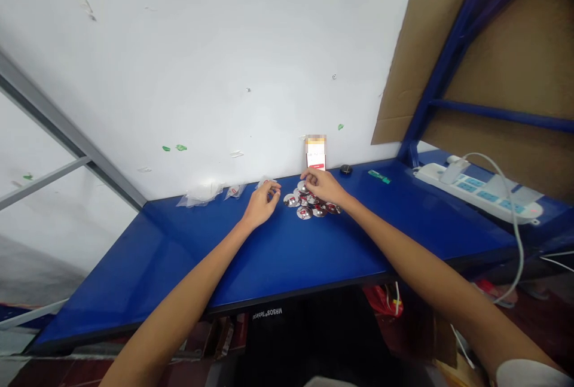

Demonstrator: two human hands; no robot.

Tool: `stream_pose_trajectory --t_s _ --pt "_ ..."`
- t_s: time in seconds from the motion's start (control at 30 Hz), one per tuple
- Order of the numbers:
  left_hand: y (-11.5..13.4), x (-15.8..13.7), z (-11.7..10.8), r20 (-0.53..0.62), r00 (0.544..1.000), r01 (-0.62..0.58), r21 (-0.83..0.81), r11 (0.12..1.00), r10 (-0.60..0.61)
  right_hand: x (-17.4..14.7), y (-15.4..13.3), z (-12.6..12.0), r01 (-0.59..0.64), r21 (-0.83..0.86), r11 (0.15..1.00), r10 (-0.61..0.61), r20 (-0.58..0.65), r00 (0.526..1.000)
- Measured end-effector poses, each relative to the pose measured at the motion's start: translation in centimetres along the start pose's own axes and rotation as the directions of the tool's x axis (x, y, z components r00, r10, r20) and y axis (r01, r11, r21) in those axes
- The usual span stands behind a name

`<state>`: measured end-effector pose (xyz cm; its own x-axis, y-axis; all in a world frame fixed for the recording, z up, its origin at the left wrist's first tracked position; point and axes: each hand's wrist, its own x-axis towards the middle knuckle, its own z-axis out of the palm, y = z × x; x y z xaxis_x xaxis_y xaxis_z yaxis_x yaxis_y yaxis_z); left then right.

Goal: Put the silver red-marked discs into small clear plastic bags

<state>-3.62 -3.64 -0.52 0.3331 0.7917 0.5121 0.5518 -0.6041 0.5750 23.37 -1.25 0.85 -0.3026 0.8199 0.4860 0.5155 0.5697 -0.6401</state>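
Note:
A pile of round, shiny badges point(304, 212) printed in red, white and dark lies on the blue table. My right hand point(326, 186) is over the far side of the pile, its fingers bent and apart, close to one whitish badge point(302, 186); I cannot make out anything held. Left of the pile is my left hand point(260, 204), thumb and fingers apart with nothing visible between them. Just beyond its fingers sits a small clear bag point(265, 182), partly hidden by the hand. Another small bag with a red-marked item point(234, 191) lies further left.
Clear plastic bags point(200, 194) lie by the wall at the left. A phone with a lit screen point(316, 154) leans on the wall behind the pile. To the right are a small black object point(345, 169), a green item point(379, 177) and a white power strip point(482, 192) with a cable.

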Motion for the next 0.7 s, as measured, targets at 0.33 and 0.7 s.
stream_pose_trajectory --t_s 0.33,0.7 --pt "-2.2 0.6 -1.7 -0.029 1.000 0.006 0.166 0.986 -0.002 0.0 0.0 0.7 0.016 -0.131 0.991 -0.001 0.115 0.993" --pt "-5.9 0.6 -2.5 0.140 0.989 -0.093 0.391 0.916 0.041 -0.2 -0.8 0.7 0.031 -0.107 0.994 -0.025 0.051 0.998"
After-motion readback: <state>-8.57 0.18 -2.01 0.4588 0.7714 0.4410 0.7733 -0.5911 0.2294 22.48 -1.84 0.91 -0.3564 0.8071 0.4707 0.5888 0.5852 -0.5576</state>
